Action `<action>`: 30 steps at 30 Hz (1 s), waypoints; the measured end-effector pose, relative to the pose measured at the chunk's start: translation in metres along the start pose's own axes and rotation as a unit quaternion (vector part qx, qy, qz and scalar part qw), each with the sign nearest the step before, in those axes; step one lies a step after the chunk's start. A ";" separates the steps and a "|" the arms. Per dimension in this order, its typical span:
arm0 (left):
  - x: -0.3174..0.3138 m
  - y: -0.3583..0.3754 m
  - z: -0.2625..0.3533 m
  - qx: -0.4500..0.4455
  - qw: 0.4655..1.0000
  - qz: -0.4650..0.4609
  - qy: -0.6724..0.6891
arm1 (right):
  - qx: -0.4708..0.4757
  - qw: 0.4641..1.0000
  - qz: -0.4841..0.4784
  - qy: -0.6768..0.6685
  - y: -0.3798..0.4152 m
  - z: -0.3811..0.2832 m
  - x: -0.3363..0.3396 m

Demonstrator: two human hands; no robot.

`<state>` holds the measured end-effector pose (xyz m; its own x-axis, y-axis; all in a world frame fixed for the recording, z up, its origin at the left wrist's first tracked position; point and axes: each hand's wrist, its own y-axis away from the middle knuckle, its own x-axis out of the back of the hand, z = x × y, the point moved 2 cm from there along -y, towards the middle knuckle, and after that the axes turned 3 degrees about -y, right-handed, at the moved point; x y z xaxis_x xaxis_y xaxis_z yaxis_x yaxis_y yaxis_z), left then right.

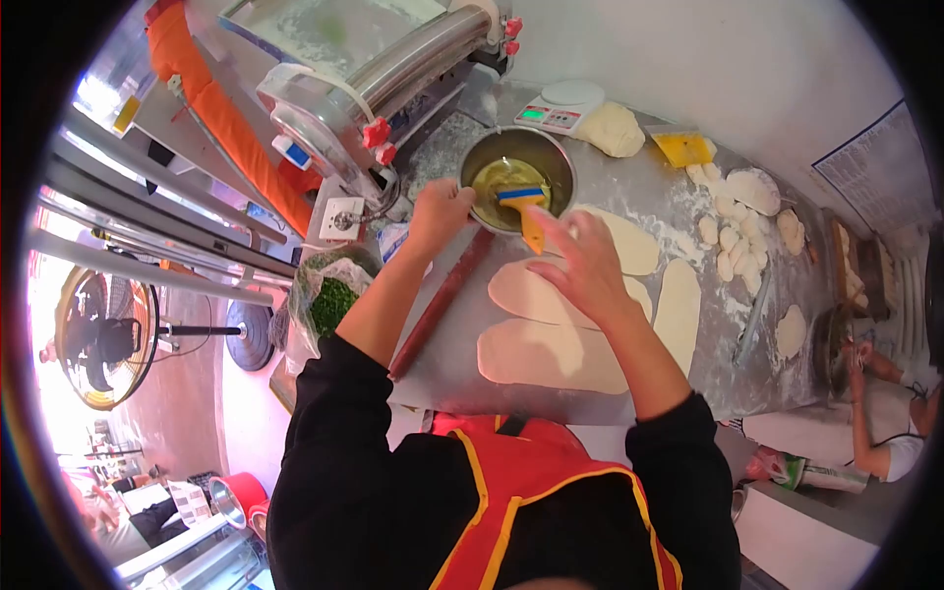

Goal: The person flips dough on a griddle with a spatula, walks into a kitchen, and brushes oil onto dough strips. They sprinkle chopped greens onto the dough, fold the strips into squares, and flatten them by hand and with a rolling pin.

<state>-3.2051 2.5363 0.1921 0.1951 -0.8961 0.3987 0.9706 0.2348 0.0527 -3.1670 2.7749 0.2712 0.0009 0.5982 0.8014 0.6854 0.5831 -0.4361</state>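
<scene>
My left hand (442, 214) is closed at the left rim of a metal bowl (565, 162) with yellowish liquid in it. Over the bowl's lower right side, my right hand (584, 258) is at a brush (532, 234) with a yellow handle and a blue band; its bristle end points into the bowl. Beneath and beside my right hand lie flat oval sheets of dough (551, 354) on the floured metal table (433, 379). A reddish rolling pin (442, 307) lies slanted between my forearms.
A roller machine (393, 74) stands behind on the left. At the back are a scale (560, 106), a dough lump (612, 130) and a yellow scraper (683, 149). Small dough pieces (728, 236) lie right, greens (334, 303) left. Another person's arm (865, 423) shows far right.
</scene>
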 end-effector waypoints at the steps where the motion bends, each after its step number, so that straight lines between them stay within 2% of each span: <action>1: -0.002 0.009 0.001 0.001 0.999 -0.020 -0.034 | 0.008 1.000 -0.019 -0.012 -0.005 0.004 -0.006; 3: -0.012 0.038 0.013 0.039 0.999 -0.023 0.002 | 0.022 0.998 -0.051 -0.035 -0.007 0.010 -0.022; 4: -0.017 0.052 0.016 0.057 0.998 -0.024 0.022 | -0.003 0.998 -0.019 -0.060 -0.005 0.010 -0.024; 7: -0.037 0.076 -0.003 0.027 0.994 -0.044 -0.094 | -0.087 0.987 -0.094 -0.094 0.009 0.039 -0.043; 8: -0.042 0.084 -0.004 0.026 0.994 -0.047 -0.094 | -0.089 0.982 -0.153 -0.062 0.011 0.042 -0.042; 11: -0.054 0.098 -0.018 0.053 0.994 -0.030 -0.096 | -0.144 0.974 -0.093 -0.150 0.018 0.041 -0.024; 12: -0.052 0.100 -0.018 0.044 0.993 -0.020 -0.111 | -0.125 0.980 -0.017 -0.155 0.020 0.039 -0.013; 15: -0.055 0.105 -0.012 0.039 0.992 -0.003 -0.120 | -0.191 0.948 0.057 -0.248 0.034 0.039 0.004; 16: -0.053 0.105 -0.006 0.052 0.993 -0.007 -0.105 | -0.221 0.925 0.017 -0.308 0.040 0.048 -0.006; 17: -0.053 0.105 -0.003 0.063 0.994 -0.011 -0.091 | -0.262 0.907 0.041 -0.328 0.049 0.055 -0.010; 20: -0.056 0.100 -0.006 0.040 0.986 0.018 -0.162 | -0.355 0.846 0.117 -0.379 0.053 0.070 -0.008; 23: -0.057 0.093 -0.009 0.091 0.993 0.006 -0.072 | -0.404 0.783 0.111 -0.459 0.063 0.094 -0.022; 26: -0.061 0.086 -0.023 0.065 0.994 0.036 -0.084 | -0.429 0.670 0.166 -0.583 0.070 0.111 -0.025; 29: -0.057 0.087 -0.028 0.105 0.992 0.041 -0.062 | -0.406 0.586 0.245 -0.657 0.069 0.127 -0.018; 30: -0.054 0.088 -0.032 0.114 0.991 0.048 -0.060 | -0.406 0.587 0.261 -0.650 0.069 0.135 -0.017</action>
<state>-3.1256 2.5937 0.1461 0.2533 -0.8181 0.5164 0.8891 0.4072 0.2090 -3.2177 2.8791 0.1726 0.1701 0.8010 -0.5740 0.9604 -0.0043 0.2785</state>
